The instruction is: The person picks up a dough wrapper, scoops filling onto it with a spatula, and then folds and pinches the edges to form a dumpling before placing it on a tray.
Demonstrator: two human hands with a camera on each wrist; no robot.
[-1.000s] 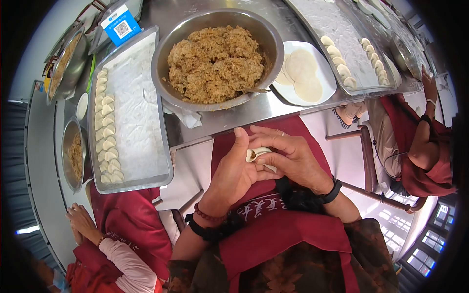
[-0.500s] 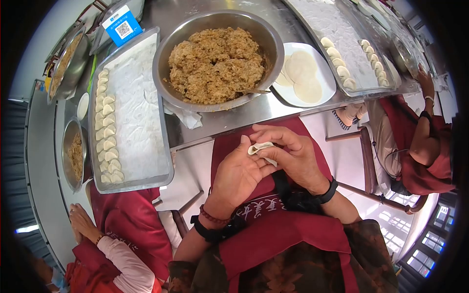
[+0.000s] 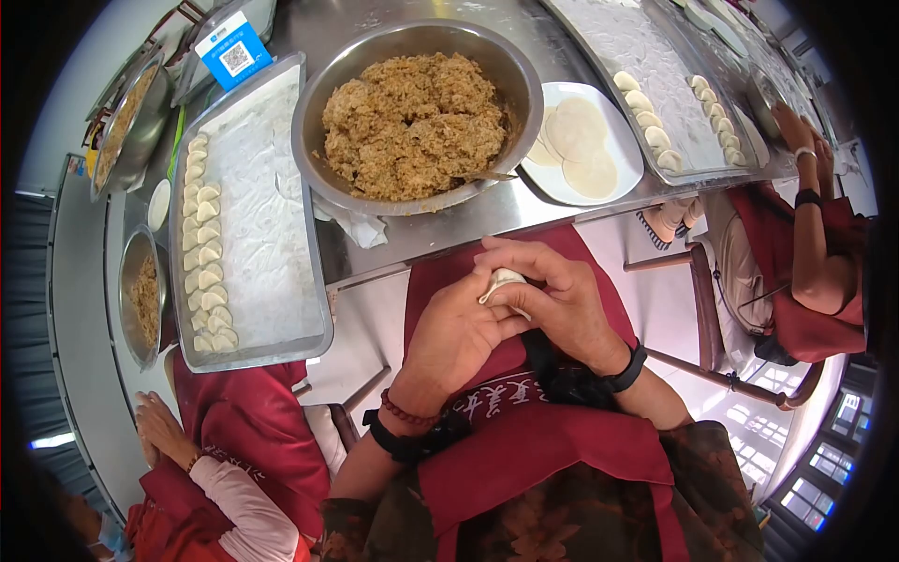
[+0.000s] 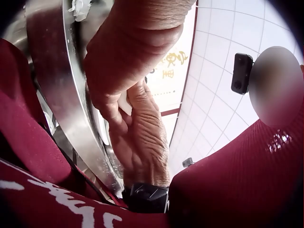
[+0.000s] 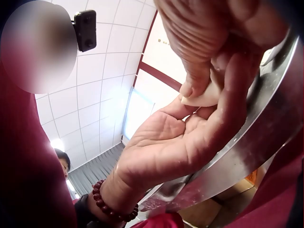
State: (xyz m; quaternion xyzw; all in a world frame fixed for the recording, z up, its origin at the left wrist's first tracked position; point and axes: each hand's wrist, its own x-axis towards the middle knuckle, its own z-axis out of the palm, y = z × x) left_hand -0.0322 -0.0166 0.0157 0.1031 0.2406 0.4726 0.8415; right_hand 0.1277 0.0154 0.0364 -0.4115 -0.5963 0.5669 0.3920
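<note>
Where two hands [image 3: 456,330] [image 3: 569,302] grip, one dumpling [image 3: 505,278]

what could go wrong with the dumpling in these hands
The left hand and right hand both grip the dumpling, so too firm a pinch might tear the dough or leave its edge poorly sealed.

They work in front of the table, over the apron, so a slip would probably drop it there or on the floor.

The dumplings in the tray beside the big bowl sit touching in places and may stick together.
</note>
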